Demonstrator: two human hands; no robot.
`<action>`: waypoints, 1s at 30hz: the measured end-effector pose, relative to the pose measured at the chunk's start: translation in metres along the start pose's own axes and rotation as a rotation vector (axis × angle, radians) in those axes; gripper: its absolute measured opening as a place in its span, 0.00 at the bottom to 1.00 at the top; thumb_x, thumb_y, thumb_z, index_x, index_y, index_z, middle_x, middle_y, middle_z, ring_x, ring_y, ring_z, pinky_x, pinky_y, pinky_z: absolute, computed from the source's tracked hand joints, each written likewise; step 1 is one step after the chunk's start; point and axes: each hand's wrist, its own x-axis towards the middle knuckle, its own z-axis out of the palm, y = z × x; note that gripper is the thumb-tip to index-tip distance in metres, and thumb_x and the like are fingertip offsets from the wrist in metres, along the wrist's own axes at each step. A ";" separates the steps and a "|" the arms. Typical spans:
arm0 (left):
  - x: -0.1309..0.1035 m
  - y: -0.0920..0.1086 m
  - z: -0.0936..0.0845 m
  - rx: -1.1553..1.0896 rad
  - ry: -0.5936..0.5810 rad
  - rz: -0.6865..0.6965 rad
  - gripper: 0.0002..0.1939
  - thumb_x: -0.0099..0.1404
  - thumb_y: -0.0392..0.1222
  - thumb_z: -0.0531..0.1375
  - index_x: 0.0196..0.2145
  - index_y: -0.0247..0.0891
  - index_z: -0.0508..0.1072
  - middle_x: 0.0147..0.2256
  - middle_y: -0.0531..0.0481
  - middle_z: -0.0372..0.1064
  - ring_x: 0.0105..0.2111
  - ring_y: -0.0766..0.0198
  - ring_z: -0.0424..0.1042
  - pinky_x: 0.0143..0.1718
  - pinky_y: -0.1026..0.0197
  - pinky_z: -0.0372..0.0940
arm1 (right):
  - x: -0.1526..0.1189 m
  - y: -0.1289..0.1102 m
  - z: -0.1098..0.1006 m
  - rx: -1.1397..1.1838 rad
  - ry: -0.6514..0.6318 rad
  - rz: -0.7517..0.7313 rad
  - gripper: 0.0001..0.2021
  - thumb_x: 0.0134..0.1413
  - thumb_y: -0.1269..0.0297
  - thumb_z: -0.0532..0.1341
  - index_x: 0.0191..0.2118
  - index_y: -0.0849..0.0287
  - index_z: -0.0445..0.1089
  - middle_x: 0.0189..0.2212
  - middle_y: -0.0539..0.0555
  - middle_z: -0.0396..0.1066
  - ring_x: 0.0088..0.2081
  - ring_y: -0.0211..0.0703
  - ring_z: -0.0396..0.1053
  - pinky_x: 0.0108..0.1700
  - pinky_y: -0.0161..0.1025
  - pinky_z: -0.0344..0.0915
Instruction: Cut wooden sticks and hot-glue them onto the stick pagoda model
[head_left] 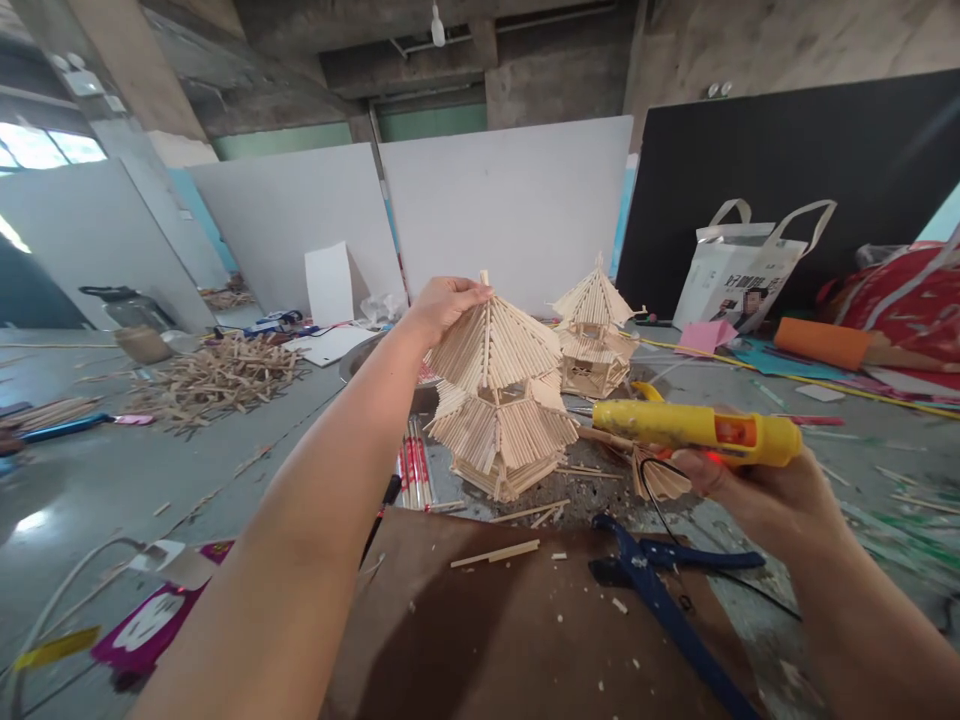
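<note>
A pavilion model of thin wooden sticks [499,430] stands upright at the centre, with a pointed upper roof and a wider lower roof. My left hand [450,303] pinches the top of its upper roof near the peak. In my right hand [757,490] is a yellow glue gun [694,430], its nozzle pointing left beside the lower roof. Whether the nozzle touches the model I cannot tell. Behind and to the right stands a second, similar stick pavilion [596,335]. Loose sticks [495,553] lie in front on a brown board [457,620].
Blue-handled cutters [660,600] lie on the board's right side. A stick pile [225,375] is at left, beyond a purple packet [150,630]. Red-wrapped stick bundles [415,465] lie by my left forearm. A white bag [739,270] stands back right; a black cable hangs from the glue gun.
</note>
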 end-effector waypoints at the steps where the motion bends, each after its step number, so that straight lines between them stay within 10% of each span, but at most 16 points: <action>1: -0.003 0.001 0.000 0.043 0.003 0.011 0.09 0.44 0.42 0.62 0.24 0.34 0.72 0.22 0.50 0.68 0.24 0.66 0.66 0.31 0.60 0.60 | 0.000 0.000 0.000 0.002 0.000 0.006 0.08 0.44 0.57 0.59 0.27 0.56 0.69 0.21 0.49 0.67 0.21 0.37 0.65 0.19 0.32 0.65; 12: -0.015 0.004 0.027 0.213 0.251 0.066 0.09 0.46 0.45 0.60 0.21 0.35 0.72 0.20 0.52 0.65 0.23 0.68 0.64 0.26 0.64 0.58 | -0.001 0.001 0.000 -0.010 0.013 0.005 0.08 0.42 0.57 0.60 0.27 0.55 0.69 0.20 0.50 0.68 0.21 0.38 0.66 0.19 0.33 0.64; 30: -0.013 0.008 0.022 -0.149 0.201 -0.045 0.06 0.40 0.37 0.63 0.20 0.33 0.71 0.18 0.51 0.65 0.20 0.66 0.65 0.24 0.61 0.61 | -0.001 0.000 -0.003 0.085 0.034 -0.036 0.03 0.43 0.63 0.61 0.27 0.55 0.69 0.20 0.47 0.66 0.19 0.35 0.63 0.18 0.33 0.62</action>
